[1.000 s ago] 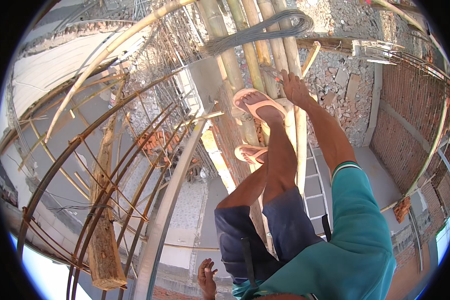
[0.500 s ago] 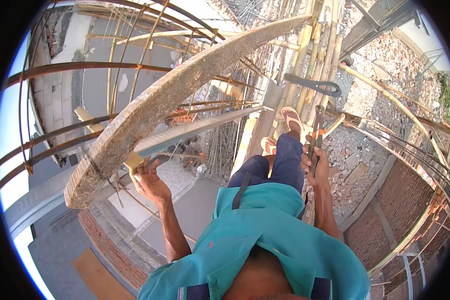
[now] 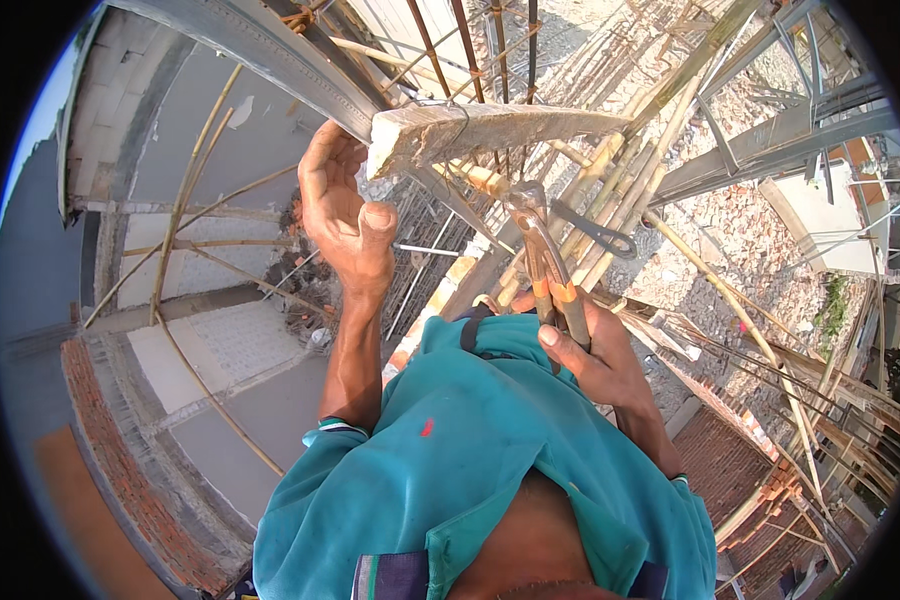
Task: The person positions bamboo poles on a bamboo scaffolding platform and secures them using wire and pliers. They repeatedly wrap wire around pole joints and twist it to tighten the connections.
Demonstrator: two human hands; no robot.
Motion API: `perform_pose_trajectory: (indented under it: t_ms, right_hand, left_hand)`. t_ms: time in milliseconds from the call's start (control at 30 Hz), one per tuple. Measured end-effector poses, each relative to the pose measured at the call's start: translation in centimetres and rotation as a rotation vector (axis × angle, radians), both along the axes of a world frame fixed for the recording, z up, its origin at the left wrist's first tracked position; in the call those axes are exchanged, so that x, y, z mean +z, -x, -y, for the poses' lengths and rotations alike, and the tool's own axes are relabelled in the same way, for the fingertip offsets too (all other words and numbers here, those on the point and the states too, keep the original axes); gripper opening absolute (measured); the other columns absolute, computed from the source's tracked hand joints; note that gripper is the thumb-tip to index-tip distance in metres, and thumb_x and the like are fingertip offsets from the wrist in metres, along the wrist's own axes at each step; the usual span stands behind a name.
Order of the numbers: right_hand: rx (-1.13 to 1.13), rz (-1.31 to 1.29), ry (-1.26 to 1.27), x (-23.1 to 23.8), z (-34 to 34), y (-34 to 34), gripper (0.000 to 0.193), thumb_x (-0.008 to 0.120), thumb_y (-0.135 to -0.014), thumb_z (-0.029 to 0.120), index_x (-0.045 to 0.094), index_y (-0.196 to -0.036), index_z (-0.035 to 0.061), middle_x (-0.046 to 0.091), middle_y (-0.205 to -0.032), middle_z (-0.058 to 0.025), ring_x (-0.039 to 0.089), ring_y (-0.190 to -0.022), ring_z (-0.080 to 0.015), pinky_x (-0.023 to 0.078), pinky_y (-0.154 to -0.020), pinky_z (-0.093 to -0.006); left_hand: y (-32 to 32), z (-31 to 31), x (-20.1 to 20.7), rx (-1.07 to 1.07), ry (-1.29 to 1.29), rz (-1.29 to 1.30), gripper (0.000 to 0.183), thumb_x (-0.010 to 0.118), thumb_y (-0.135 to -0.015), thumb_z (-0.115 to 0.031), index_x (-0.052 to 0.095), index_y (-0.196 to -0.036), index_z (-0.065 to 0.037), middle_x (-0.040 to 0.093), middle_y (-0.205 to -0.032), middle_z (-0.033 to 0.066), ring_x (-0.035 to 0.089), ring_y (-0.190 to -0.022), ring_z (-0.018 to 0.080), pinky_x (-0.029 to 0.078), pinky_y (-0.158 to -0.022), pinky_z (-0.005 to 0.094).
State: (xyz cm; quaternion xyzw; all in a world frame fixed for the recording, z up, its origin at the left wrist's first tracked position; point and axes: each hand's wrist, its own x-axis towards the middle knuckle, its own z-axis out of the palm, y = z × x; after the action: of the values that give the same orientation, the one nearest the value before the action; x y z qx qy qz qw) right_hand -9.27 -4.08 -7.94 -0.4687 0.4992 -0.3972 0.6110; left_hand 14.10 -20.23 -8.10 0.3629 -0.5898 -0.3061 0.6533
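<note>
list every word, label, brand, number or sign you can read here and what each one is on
No readable text anywhere.
Teal shirt: its red mark is too small to make out.
Pincers in the right hand: no legible lettering.

head fisheye | faces steeply down | teal shirt close, rubble far below

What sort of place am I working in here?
Probably a building site: thin metal rods rise beyond the plank, bamboo poles lie bundled, and broken rubble covers the ground.
</note>
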Motion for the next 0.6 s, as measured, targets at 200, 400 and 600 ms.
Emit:
perform_pose_trajectory:
  t_ms: [200,400,600]
  right_hand:
    - [0.07,0.081,-0.009,2.8,2.0,0.5,0.054,0.062,-0.101,0.029,0.052,-0.142,-0.0049,0.069,-0.124,-0.0136,0.064,-0.096,-0.0176,0.051,-0.084,-0.0346]
    - [0.154,0.587,-0.117,5.5,2.3,1.1,0.067,0.061,-0.094,0.015,0.037,-0.151,-0.0123,0.066,-0.128,-0.0305,0.07,-0.084,-0.0178,0.051,-0.055,-0.0215]
    - [0.176,0.579,-0.27,7.2,2.7,-0.9,0.066,0.06,-0.096,0.018,0.037,-0.151,-0.0117,0.065,-0.129,-0.0302,0.07,-0.085,-0.0189,0.058,-0.055,-0.0246]
  left_hand:
    - [0.2,1.9,2.9,-0.308,-0.088,-0.038,0.099,0.092,-0.073,-0.049,0.047,-0.14,0.009,0.062,-0.13,0.0228,0.062,-0.121,0.0282,0.048,-0.107,0.0423]
    - [-0.3,2.8,4.3,-0.448,-0.14,0.0,0.06,0.088,-0.078,-0.018,0.062,-0.126,0.005,0.072,-0.111,0.0173,0.07,-0.101,0.0205,0.056,-0.091,0.0356]
    - [-0.1,3.1,4.4,-0.451,-0.161,0.07,0.072,0.086,-0.079,-0.028,0.055,-0.131,0.01,0.069,-0.122,0.0264,0.069,-0.11,0.0291,0.055,-0.097,0.0407]
